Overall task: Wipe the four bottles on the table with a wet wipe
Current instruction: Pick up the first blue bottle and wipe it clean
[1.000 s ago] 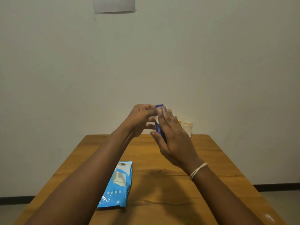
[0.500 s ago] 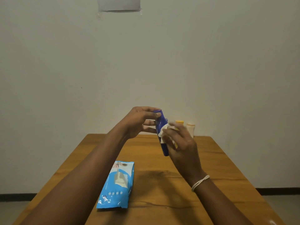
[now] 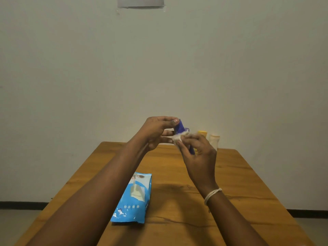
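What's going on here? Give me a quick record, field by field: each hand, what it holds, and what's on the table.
left hand: grips the top of the blue bottle, held tilted in the air
right hand: presses the wipe against the blue bottle
table: wooden, set against a wall
wipe pack: blue, lying flat near the left forearm
far edge: yellow bottle and pale bottle, standing, partly hidden by the right hand
fourth bottle: not visible
wristband: pale, on the right wrist
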Demonstrator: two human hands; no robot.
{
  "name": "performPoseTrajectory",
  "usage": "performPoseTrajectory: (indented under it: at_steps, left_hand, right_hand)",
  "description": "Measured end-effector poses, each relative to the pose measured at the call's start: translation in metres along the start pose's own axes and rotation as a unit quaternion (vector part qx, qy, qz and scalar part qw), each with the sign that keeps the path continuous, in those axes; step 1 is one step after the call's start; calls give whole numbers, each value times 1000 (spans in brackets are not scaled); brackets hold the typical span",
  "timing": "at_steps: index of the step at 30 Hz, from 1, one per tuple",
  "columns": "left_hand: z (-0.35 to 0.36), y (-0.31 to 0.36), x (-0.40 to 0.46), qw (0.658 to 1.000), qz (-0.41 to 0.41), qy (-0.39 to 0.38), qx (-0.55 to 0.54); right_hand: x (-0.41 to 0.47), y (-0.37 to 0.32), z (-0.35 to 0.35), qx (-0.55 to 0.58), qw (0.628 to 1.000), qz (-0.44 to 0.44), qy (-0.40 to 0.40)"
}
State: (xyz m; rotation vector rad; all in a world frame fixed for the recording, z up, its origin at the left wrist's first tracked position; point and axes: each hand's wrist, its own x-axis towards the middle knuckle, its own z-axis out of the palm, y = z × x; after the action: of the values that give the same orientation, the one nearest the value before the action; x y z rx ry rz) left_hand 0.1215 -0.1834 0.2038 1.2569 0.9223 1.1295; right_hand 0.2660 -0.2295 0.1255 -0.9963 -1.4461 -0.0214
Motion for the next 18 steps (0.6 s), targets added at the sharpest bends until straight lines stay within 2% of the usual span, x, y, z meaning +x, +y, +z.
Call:
performPoseTrajectory:
  at_steps: [2,7,13,18]
  left_hand:
    - [-4,-4,0,1000,-8,0,4]
    - [-3,-6,-3,998,-29,-52,37]
    - [-17,1,1,999,28,19,29]
    - [-17,-12,1,995,66,34,66]
  right_hand:
    - [-8,3,-2,12,1000,23,-8]
    - [14,-8,3,31,998,28,38]
    - [-11,2,-7,45,996,61,-37]
    - [-37,13,-15,71,991,101,-40]
